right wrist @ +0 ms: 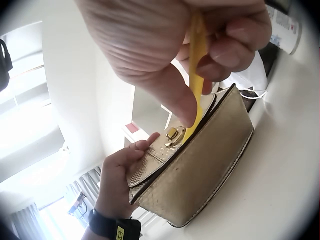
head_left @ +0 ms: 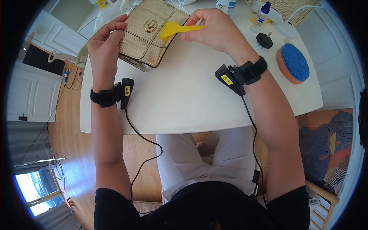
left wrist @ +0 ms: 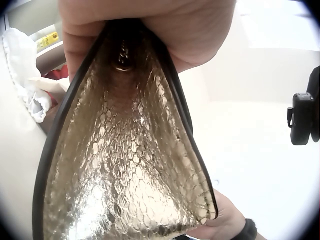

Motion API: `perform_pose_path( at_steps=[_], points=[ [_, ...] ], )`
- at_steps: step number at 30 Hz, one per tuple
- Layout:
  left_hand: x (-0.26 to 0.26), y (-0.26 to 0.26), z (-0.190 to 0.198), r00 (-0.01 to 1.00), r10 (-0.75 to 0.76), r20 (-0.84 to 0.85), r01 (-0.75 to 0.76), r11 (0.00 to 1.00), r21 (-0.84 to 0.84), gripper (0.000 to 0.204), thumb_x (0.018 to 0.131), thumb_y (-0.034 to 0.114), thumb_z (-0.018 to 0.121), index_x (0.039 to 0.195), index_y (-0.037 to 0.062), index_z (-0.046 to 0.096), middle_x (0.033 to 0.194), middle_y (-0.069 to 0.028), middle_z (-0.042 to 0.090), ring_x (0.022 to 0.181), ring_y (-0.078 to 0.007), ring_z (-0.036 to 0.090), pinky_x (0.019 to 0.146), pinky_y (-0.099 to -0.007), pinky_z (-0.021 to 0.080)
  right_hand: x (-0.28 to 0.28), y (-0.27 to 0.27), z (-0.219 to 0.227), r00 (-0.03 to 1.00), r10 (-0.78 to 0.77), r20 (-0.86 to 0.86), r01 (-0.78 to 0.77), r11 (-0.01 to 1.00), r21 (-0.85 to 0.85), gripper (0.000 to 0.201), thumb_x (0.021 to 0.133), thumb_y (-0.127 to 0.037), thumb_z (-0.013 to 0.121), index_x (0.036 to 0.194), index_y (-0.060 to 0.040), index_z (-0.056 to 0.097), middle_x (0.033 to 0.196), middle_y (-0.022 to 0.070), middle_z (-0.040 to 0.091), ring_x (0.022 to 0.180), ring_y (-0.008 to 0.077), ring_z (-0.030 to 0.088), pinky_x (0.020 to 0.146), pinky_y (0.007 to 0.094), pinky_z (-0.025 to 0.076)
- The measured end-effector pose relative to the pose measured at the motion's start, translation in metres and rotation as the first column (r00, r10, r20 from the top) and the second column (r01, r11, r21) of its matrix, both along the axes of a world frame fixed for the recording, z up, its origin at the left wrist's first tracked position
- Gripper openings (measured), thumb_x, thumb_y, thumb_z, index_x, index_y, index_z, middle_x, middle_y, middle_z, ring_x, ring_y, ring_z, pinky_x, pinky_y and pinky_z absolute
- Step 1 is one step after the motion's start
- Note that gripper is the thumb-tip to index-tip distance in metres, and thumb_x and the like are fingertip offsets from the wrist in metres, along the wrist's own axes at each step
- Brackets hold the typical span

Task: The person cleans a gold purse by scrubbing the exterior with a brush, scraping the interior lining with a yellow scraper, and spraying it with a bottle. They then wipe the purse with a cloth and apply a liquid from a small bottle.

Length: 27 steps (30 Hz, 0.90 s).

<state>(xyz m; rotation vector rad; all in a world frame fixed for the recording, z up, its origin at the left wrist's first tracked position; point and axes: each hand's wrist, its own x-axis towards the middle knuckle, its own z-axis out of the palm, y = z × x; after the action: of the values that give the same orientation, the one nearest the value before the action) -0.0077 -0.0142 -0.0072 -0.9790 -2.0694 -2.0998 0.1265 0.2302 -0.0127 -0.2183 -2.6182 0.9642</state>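
A gold snakeskin-patterned handbag with dark edging and a round turn-lock clasp is tilted over the white table. My left hand grips it by one side, fingers on the front and flap. The left wrist view shows the folded side gusset close up, beneath that hand. Between thumb and fingers my right hand pinches a yellow plastic spatula by its handle. Its wide head overlaps the bag's front beside the clasp. In the right wrist view the spatula points down at the flap's edge.
On the right of the white table lie a blue-topped orange sponge, a black round brush attachment and a small clear bottle. A white bottle and a woven basket stand at the back. Cables run from both wrist cameras.
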Motion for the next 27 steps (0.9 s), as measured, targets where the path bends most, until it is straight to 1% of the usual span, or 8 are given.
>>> perform_pose_path(
  at_steps=[7,9,10,12,15,21,25,27],
  points=[
    [0.000,0.001,0.000,0.998,-0.018,-0.054,0.019,1.000,0.014,0.021,0.090,-0.004,0.058,0.105,-0.0067,0.072,0.130,-0.0180,0.067,0.114,-0.0183,0.065,0.099,-0.0252,0.050,-0.008,-0.011,-0.020,0.999,0.038,0.002,-0.038,0.999,-0.037,0.035,0.075,-0.031,0.085,0.094,-0.0049,0.072,0.079,0.0092,0.070,0.070,0.0189,0.067,0.067,0.0324,0.053],
    [0.000,0.001,-0.001,0.998,-0.021,-0.066,0.022,1.000,0.008,0.021,0.090,-0.004,0.058,0.105,-0.0066,0.072,0.130,-0.0183,0.067,0.114,-0.0185,0.065,0.099,-0.0254,0.050,-0.013,-0.013,-0.028,0.993,0.113,-0.019,-0.114,0.967,-0.228,0.025,0.085,-0.023,0.080,0.098,-0.0043,0.069,0.074,0.0011,0.063,0.058,0.0057,0.051,0.052,0.0273,0.039],
    [0.001,0.001,0.000,0.998,-0.015,-0.063,0.015,1.000,0.001,0.020,0.090,-0.004,0.058,0.105,-0.0065,0.072,0.130,-0.0186,0.067,0.115,-0.0189,0.065,0.100,-0.0259,0.049,-0.014,-0.012,-0.031,0.994,0.112,-0.019,-0.113,0.967,-0.229,0.025,0.085,-0.023,0.080,0.098,-0.0043,0.069,0.074,0.0011,0.063,0.058,0.0057,0.051,0.052,0.0273,0.039],
    [0.001,0.001,0.000,0.998,-0.008,-0.061,0.008,1.000,-0.007,0.020,0.090,-0.003,0.058,0.105,-0.0065,0.072,0.130,-0.0188,0.067,0.116,-0.0194,0.064,0.101,-0.0265,0.049,-0.016,-0.013,-0.032,0.987,0.162,-0.017,-0.152,0.877,-0.456,0.025,0.087,-0.022,0.078,0.099,-0.0032,0.067,0.072,-0.0009,0.060,0.057,0.0059,0.050,0.049,0.0242,0.037],
    [0.000,0.002,-0.001,0.998,-0.017,-0.057,0.019,0.999,0.032,0.020,0.089,-0.004,0.058,0.102,-0.0080,0.072,0.127,-0.0161,0.069,0.104,-0.0145,0.066,0.090,-0.0223,0.052,-0.008,-0.017,-0.023,0.990,0.140,0.023,-0.098,0.791,-0.604,0.023,0.088,-0.020,0.077,0.099,-0.0023,0.066,0.070,-0.0020,0.057,0.054,0.0059,0.047,0.047,0.0226,0.035],
    [0.001,0.003,0.000,0.998,-0.016,-0.065,0.020,0.999,0.048,0.020,0.090,-0.002,0.059,0.104,-0.0082,0.072,0.127,-0.0162,0.069,0.105,-0.0154,0.067,0.090,-0.0229,0.053,-0.007,-0.016,-0.016,0.991,0.128,-0.032,-0.115,0.723,-0.682,0.019,0.088,-0.014,0.074,0.099,-0.0015,0.067,0.066,-0.0002,0.056,0.051,0.0058,0.045,0.046,0.0228,0.034],
    [0.002,0.003,0.003,0.993,-0.058,-0.104,0.062,0.997,0.037,0.023,0.092,0.006,0.064,0.109,-0.0060,0.072,0.128,-0.0170,0.068,0.113,-0.0182,0.065,0.101,-0.0270,0.048,-0.005,-0.017,-0.015,0.990,0.092,-0.105,-0.138,0.751,-0.646,0.018,0.088,-0.012,0.072,0.100,-0.0008,0.067,0.066,0.0006,0.057,0.050,0.0061,0.046,0.045,0.0229,0.034],
    [0.000,0.001,0.004,0.987,-0.093,-0.131,0.097,0.995,0.022,0.026,0.093,0.011,0.067,0.112,-0.0052,0.071,0.130,-0.0175,0.067,0.118,-0.0198,0.063,0.105,-0.0288,0.046,-0.006,-0.016,-0.015,0.977,0.089,-0.194,-0.201,0.691,-0.695,0.016,0.089,-0.010,0.070,0.101,0.0000,0.067,0.069,0.0012,0.060,0.051,0.0062,0.048,0.046,0.0233,0.034]
  ],
)
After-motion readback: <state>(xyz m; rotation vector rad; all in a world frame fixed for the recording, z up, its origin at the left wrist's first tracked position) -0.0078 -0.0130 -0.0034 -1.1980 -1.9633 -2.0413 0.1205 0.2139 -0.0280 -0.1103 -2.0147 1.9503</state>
